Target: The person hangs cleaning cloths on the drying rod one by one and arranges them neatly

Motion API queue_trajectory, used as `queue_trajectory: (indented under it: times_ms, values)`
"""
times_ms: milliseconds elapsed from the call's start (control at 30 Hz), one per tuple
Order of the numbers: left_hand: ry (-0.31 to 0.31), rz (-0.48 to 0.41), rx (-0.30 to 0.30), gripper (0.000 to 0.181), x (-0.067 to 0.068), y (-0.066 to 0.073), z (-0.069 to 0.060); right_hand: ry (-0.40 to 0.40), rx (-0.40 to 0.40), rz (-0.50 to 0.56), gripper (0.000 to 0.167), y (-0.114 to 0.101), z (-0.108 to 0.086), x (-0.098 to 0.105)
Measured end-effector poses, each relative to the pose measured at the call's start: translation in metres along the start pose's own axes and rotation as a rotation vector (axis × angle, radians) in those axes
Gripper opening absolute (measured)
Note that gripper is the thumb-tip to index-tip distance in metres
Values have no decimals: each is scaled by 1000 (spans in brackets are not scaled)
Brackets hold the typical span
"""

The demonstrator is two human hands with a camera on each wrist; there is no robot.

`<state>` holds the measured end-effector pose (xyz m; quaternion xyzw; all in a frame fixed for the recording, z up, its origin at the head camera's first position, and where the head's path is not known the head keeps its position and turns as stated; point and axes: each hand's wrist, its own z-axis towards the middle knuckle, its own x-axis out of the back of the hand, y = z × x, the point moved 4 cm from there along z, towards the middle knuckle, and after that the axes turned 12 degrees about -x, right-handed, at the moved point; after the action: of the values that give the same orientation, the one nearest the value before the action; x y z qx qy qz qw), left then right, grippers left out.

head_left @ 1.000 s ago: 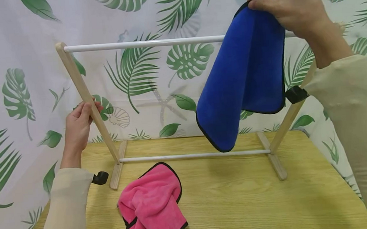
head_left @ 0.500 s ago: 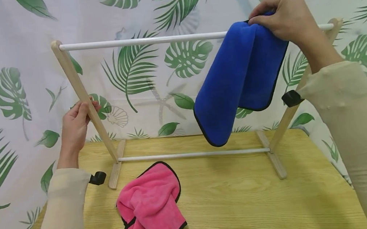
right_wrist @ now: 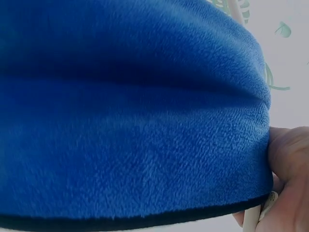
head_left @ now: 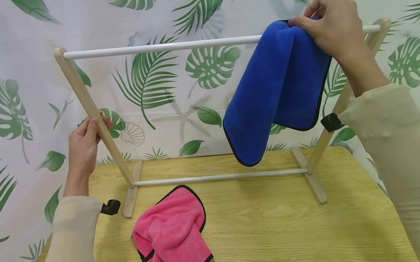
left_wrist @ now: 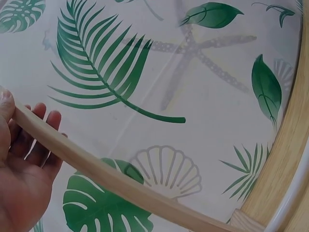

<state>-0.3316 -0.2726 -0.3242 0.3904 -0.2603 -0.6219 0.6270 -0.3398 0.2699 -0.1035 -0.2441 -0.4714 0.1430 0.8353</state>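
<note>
My right hand (head_left: 335, 24) pinches the top edge of a blue cloth (head_left: 259, 97) with black trim, near the right part of the rack's white top rail (head_left: 161, 47). The cloth hangs in front of the rail with a deep fold down it, and it fills most of the right wrist view (right_wrist: 135, 154). My left hand (head_left: 85, 144) grips the rack's left wooden post (head_left: 91, 104) about halfway up. In the left wrist view the thumb and fingers of that hand (left_wrist: 29, 164) lie on either side of the post (left_wrist: 96, 171).
A crumpled pink cloth (head_left: 174, 234) with black trim lies on the wooden table (head_left: 279, 233), in front of the rack's left foot (head_left: 130, 202). The white lower rail (head_left: 218, 177) runs just above the table. Behind stands a leaf-patterned curtain (head_left: 110, 15).
My right hand has lowered the blue cloth, bringing its top closer to the top rail. My left hand keeps its hold on the post. The head view has shifted slightly.
</note>
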Motion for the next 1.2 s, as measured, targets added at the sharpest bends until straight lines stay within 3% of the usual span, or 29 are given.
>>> queue_trajectory:
  times_ms: [100,167,267,367,467,567,667,800,1067,1200]
  values:
    - [33,70,5,48,-3,1,-2,12,-10,6,58,1,-4,-1]
    - [68,175,12,49,-5,2,-4,11,-20,8,59,1,-5,-2]
    - [167,365,4,47,-9,6,-11,5,-34,8,60,2,-7,-4]
    - [317,488,-95,40,-17,15,-20,8,-32,5,60,2,-6,-4]
    - [449,519,-215,34,-30,25,-28,16,-29,3,59,2,-6,-4]
    - [487,486,-295,30,-47,33,-34,26,-25,-2,60,2,-6,-4]
    - [422,420,-302,30,-68,36,-37,32,-26,-10,60,2,-6,-4]
    - [256,344,-247,33,-97,37,-42,24,-33,-16,60,1,-6,-3]
    - [-62,279,-152,39,-156,30,-47,5,-54,-17,62,1,-6,-3]
    - [-172,262,-114,41,-182,25,-49,-3,-59,-22,62,2,-7,-3]
